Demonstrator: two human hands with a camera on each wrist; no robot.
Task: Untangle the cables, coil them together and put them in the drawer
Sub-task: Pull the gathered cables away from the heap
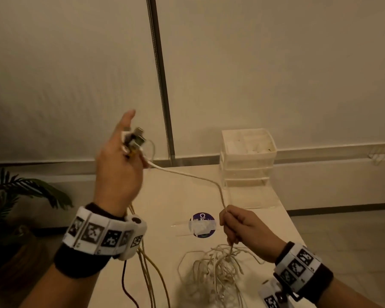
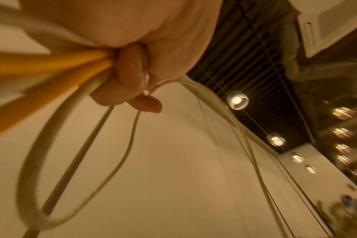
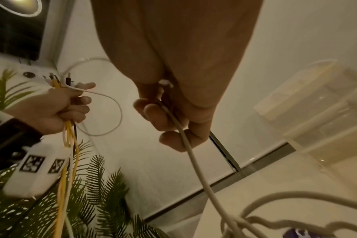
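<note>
The left hand (image 1: 118, 165) is raised above the near left edge of the pale counter (image 1: 169, 196), its fingers (image 3: 79, 109) curled round a bundle of yellow, white and dark cables (image 3: 68, 136) whose plug ends (image 1: 135, 138) stick up past the knuckles; the forefinger points straight up. The bundle hangs down past the wrist. One thin white cable (image 1: 193, 177) runs from that fist across to the right hand (image 1: 242, 230), which holds it with its fingers (image 3: 153, 112) wrapped round it, lower down over the counter. Below the right hand the same cable drops into a loose tangle of white cables (image 1: 216, 270) lying on the counter. A translucent plastic drawer unit (image 1: 247, 156) stands at the far right of the counter, well apart from both hands. A round purple sticker (image 1: 202, 225) lies between the tangle and the unit. A green leafy plant (image 1: 13, 196) stands to the left.
</note>
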